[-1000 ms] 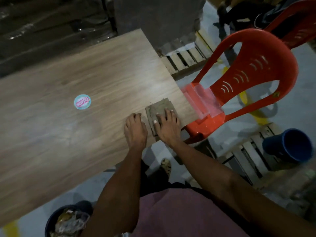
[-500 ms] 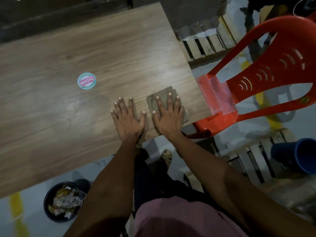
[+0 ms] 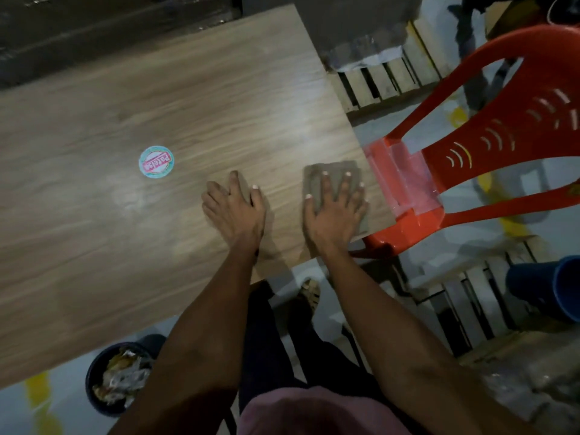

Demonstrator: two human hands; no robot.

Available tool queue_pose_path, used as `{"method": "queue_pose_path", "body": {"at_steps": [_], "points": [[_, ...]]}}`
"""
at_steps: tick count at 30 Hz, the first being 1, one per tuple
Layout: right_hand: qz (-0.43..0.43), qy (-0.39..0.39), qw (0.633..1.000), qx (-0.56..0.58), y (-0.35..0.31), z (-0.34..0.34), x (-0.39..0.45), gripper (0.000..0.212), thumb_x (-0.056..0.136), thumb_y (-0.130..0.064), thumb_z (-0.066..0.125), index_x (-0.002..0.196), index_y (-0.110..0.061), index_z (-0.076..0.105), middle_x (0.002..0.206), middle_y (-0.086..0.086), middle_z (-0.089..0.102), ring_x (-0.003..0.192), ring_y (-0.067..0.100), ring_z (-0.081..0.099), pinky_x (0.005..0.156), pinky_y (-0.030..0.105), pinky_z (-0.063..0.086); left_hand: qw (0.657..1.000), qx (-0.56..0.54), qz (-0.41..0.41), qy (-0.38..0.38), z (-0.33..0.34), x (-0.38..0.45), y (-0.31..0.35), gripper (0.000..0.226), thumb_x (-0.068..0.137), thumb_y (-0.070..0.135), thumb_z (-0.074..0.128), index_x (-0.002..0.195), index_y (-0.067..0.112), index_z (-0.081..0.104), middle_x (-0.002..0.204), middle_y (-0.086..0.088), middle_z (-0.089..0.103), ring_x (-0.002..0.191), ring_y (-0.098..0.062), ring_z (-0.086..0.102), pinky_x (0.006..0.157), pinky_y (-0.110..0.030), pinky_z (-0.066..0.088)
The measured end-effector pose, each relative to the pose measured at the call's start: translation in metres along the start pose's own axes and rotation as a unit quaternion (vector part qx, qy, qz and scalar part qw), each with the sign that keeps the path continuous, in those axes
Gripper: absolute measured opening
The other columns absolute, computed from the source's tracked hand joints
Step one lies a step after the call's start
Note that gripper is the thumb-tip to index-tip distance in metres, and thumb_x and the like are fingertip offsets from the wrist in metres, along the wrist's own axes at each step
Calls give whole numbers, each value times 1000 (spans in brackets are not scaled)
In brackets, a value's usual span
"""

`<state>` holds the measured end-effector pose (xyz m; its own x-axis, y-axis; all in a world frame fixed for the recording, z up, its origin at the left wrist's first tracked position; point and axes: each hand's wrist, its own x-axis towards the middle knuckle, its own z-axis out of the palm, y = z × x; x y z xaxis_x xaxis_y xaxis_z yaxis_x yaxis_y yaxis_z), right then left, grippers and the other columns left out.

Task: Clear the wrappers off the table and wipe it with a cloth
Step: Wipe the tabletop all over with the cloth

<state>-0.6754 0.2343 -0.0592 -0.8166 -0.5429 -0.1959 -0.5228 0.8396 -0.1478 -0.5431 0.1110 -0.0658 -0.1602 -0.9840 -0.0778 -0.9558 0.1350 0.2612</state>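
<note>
Wood-grain table (image 3: 94, 246), round sticker (image 3: 156, 161) left of hands. Right hand (image 3: 334, 211) flat, fingers (image 3: 345, 186) spread, pressing grey cloth (image 3: 332, 175) near right table edge. Left hand (image 3: 233, 208) beside it, fingers loosely curled, empty.

You're standing in what looks like a warehouse or storeroom: bare concrete floor (image 3: 408, 133) with yellow painted lines (image 3: 514, 227), wooden pallets (image 3: 386, 80) at upper right and lower right, a red plastic chair (image 3: 489, 142) by the wood-laminate table (image 3: 157, 89), a bin of wrappers (image 3: 116, 378) at lower left.
</note>
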Motion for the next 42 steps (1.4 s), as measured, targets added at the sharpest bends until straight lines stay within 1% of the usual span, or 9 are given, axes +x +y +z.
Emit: {"method": "queue_pose_path", "body": {"at_steps": [2,5,11,18,24,27,33,38,42], "points": [[94,13,995,19,11,-5,11,69,100,-67,18,162,-40,5,172,11,-1,157,42,-3,124,63,4,1000,12,10,-1,4,2,0,62,96,58,40,151,30,42,160,-23,32,144,-45,31,120,-57,23],[102,20,994,24,6,-7,17,68,100,-65,18,163,-39,5,172,12,-3,156,43,-5,124,63,1,999,32,30,-24,7,4,0,66,97,57,36,158,30,33,168,-18,20,154,-41,18,123,-58,16],[-240,1,971,-16,-21,5,41,67,100,-62,33,161,-39,22,171,10,14,156,42,10,124,61,7,999,34,-11,-34,-4,32,23,63,88,49,45,146,25,47,158,-27,34,142,-46,34,115,-54,26],[114,34,992,35,-47,-8,86,69,98,-64,18,163,-38,13,172,13,4,156,45,1,121,65,7,998,53,-3,-18,-1,52,23,60,94,54,45,144,22,49,155,-29,39,138,-47,39,113,-54,30],[-147,6,989,-18,-82,4,66,69,98,-64,28,162,-40,16,172,11,8,156,44,5,123,63,5,999,52,-10,2,-6,88,26,54,89,53,44,131,20,54,129,-19,54,115,-39,52,92,-47,40],[-128,12,992,-10,-74,0,88,69,98,-65,29,161,-42,17,172,9,8,156,44,5,123,62,7,999,50,5,2,-6,112,30,55,90,52,43,134,20,52,135,-19,52,119,-39,50,94,-47,39],[33,19,999,0,-90,-12,139,70,99,-64,21,163,-37,8,171,16,2,155,48,0,122,66,3,999,37,28,8,-6,158,36,57,92,50,41,136,16,52,146,-22,45,135,-41,43,106,-51,37],[-177,4,984,-33,-121,2,128,70,98,-64,28,162,-38,17,171,15,11,155,48,6,121,65,6,999,12,27,20,-2,161,35,64,92,50,45,143,12,48,157,-22,39,147,-40,33,112,-50,31],[-148,-5,988,-39,-105,-10,157,71,99,-69,24,162,-40,9,172,12,6,155,46,5,122,64,8,999,13,31,12,0,163,35,72,92,52,42,151,12,43,165,-21,30,154,-37,25,117,-50,25]]}}
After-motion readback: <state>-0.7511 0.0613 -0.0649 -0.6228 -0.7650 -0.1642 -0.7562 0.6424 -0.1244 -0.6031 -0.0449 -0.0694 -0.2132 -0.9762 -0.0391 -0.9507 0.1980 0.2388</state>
